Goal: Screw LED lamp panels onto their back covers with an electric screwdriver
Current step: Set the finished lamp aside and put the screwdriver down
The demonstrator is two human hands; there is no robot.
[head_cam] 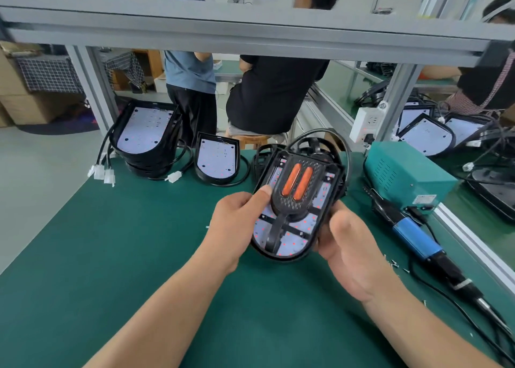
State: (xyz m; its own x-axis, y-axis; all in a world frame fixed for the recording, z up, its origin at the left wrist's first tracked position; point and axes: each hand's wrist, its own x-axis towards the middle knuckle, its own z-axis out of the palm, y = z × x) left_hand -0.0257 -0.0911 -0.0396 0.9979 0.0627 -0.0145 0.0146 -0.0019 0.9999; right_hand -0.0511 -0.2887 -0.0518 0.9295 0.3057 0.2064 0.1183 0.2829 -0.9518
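Clasping hands (239, 222) (354, 245) masking lamp (289, 236) edges

Green bench (139, 256): lamp stack (147, 141), screwdriver (418, 239), teal box (404, 172)

Forearms extended, left hand (237, 222) and right hand (348, 245) gripping opposite sides of lamp panel (298, 226), left thumb atop

This is a factory work room where lamps are made. There is a long work table with a green mat (139, 242) and a grey metal frame (250, 24) over it. On the table sit a pile of half-made black lamps (145, 139) with wires, a blue electric screwdriver (415, 236) and a green power box (404, 169). Other workers (276, 94) sit and stand at the next table, more lamps (426, 136) lie on the table to the right, and brown boxes (14, 83) are stacked at the far left.
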